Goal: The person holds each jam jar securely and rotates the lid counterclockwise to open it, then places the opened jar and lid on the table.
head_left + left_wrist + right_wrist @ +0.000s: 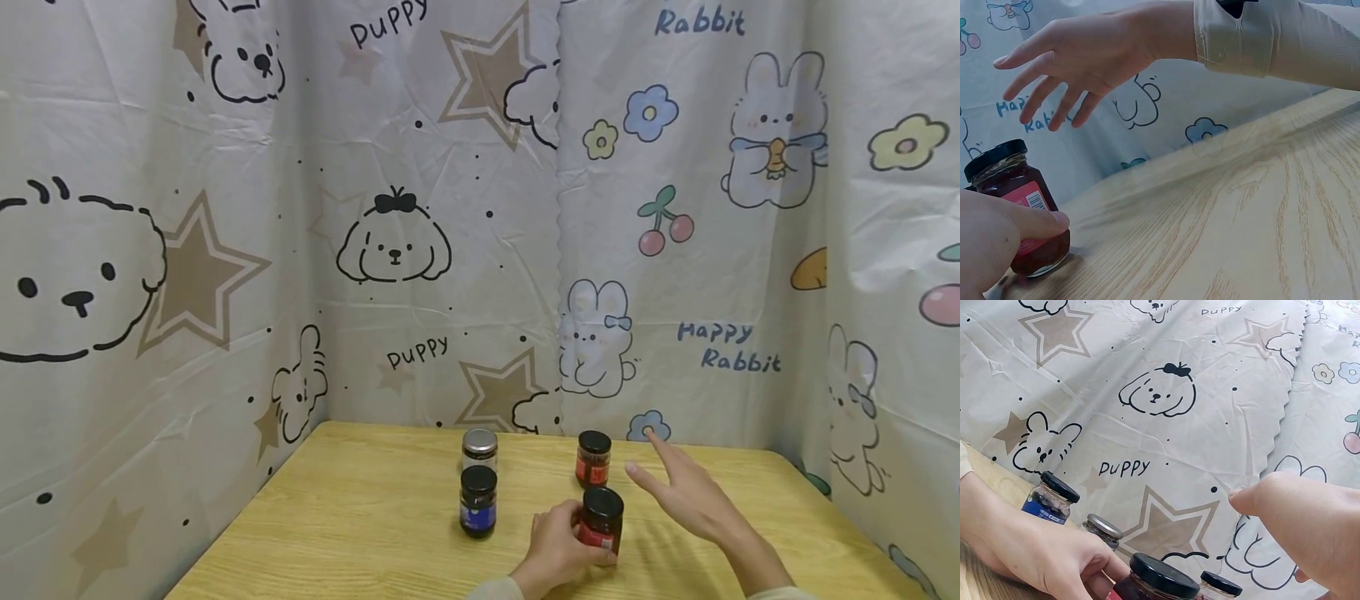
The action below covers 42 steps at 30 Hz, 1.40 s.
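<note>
I count four: silver-lidded jar (480, 457) far left, blue-labelled jar (478, 505) near left, orange-red-labelled jar (593, 462) far right, red-labelled jar (601, 527) near right, gripped by the left hand (553, 547); the right hand (693, 498) stretches its fingers.

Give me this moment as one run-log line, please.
Left hand: grips front right jar | Right hand: raised, holding nothing | Rear right jar, blue-labelled jar, silver-lidded jar: standing on table
</note>
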### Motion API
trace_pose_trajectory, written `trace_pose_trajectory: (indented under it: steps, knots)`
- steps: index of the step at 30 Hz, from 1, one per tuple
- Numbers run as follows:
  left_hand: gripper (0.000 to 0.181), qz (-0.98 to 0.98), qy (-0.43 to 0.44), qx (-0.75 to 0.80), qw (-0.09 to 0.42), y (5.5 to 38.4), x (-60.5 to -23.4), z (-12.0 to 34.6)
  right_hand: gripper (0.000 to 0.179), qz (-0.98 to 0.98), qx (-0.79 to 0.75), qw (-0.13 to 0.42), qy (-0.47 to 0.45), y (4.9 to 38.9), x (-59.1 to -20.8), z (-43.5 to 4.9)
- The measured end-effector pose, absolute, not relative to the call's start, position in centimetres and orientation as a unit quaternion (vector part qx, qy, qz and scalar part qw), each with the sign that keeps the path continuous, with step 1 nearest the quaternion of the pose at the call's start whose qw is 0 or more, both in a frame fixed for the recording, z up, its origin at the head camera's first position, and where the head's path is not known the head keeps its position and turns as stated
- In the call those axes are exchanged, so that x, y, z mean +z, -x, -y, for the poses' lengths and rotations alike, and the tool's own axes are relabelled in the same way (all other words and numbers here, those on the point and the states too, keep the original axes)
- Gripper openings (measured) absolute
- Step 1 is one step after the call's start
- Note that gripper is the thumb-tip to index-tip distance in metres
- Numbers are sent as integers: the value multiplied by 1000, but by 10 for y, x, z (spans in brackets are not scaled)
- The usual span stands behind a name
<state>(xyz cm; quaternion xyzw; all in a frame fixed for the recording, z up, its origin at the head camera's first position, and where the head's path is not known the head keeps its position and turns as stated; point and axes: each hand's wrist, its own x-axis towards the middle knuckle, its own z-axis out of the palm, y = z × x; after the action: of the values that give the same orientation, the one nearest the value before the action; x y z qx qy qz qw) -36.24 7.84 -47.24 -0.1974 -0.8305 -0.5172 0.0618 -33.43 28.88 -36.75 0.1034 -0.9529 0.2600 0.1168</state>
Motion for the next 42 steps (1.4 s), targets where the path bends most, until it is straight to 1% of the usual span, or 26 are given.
trace_pose_trajectory:
  steps: [7, 13, 18, 34, 42]
  knots:
    - [47, 830, 195, -520, 61, 362, -474, -79, 90, 952, 259, 122, -110, 333, -370, -288]
    - [46, 833, 186, -518, 51, 360, -471, -80, 92, 955, 254, 112, -105, 332, -371, -289]
    - [46, 841, 189, -505, 53, 360, -472, -80, 93, 954, 259, 107, -108, 334, -372, -290]
    - [57, 860, 171, -477, 63, 359, -474, -86, 92, 954, 259, 102, -111, 335, -373, -289]
    - [49, 846, 170, -500, 76, 359, -473, -85, 90, 954, 257, 102, -113, 334, -372, -288]
